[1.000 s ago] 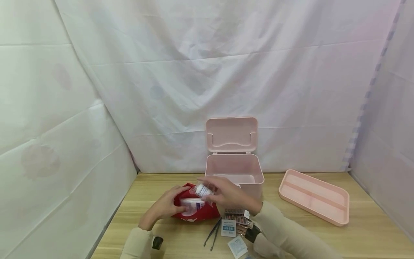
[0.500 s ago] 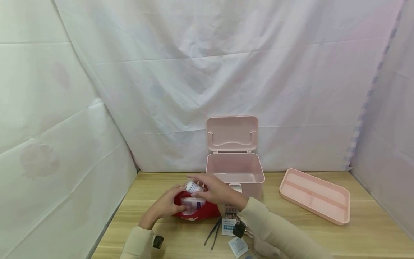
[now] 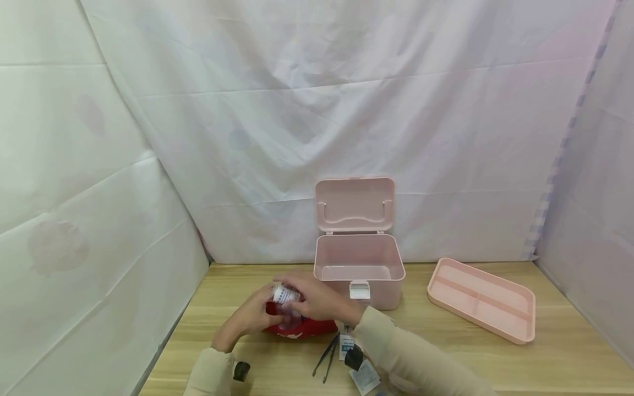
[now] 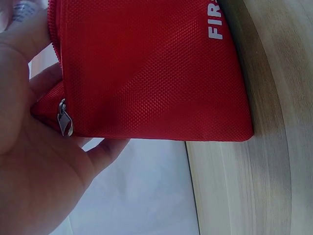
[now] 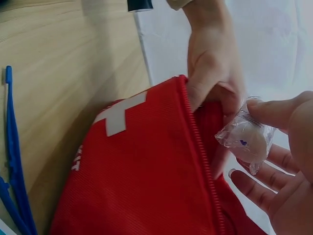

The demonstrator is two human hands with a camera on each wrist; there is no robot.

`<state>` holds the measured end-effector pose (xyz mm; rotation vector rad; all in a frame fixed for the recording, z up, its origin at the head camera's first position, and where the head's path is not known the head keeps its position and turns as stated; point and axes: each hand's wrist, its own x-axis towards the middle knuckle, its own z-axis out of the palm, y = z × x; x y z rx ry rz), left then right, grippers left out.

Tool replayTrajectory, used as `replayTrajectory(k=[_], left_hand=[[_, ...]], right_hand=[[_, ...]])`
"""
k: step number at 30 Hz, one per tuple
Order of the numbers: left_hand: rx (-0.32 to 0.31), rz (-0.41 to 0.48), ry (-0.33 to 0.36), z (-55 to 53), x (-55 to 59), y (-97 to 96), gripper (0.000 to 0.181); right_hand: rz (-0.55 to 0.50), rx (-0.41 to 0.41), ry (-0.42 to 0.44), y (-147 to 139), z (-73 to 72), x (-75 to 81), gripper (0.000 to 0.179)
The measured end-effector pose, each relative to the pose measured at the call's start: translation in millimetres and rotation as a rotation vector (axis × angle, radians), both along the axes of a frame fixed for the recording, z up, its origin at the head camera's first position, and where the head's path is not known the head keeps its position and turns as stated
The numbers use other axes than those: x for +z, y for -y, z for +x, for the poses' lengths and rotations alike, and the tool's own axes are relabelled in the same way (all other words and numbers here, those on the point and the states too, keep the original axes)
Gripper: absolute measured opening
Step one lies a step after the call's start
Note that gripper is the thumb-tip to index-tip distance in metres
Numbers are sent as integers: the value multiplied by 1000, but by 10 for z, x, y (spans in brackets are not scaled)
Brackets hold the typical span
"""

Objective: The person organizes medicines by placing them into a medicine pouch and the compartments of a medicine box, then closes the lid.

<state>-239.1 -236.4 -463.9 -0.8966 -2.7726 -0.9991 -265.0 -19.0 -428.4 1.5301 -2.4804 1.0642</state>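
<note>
A red first-aid pouch point(image 3: 313, 329) with a white cross lies on the wooden table, its zip mouth undone. My left hand point(image 3: 249, 314) grips the rim of the mouth at its left end, beside the metal zip pull point(image 4: 64, 119). Between the thumb and fingers of my right hand point(image 3: 317, 298) is a white bandage roll point(image 5: 249, 141) in a clear crinkled wrapper. The roll is right over the pouch's mouth, close to my left fingers. What lies inside the pouch is mostly hidden by my hands.
Behind the pouch stands a pink box point(image 3: 359, 280) with its lid raised. A pink divided tray point(image 3: 482, 300) lies at the right. Tweezers point(image 3: 327, 357) and a white packet point(image 3: 365, 377) lie in front; my right forearm covers other packs nearby. White cloth walls surround the table.
My right hand has moved left and slightly down with the bandage roll, from the pouch's right side to over its mouth near my left hand. My left hand has kept its hold.
</note>
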Motion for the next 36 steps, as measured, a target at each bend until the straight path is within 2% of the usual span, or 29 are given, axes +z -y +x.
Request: replayTrajectory(k=[8, 15, 22, 30, 36], left_hand=[[10, 9, 30, -9, -7, 4, 55], [47, -25, 42, -7, 9, 6, 59], [52, -26, 69, -11, -1, 6, 53], [50, -29, 57, -8, 11, 16, 54], [42, -37, 50, 1, 4, 21, 57]], right_hand=[[46, -19, -77, 23, -15, -78, 56], [209, -63, -205, 48, 20, -114, 59], [280, -80, -199, 76, 80, -84, 63], [344, -100, -198, 136, 95, -49, 62], [414, -149, -182, 186, 125, -31, 62]])
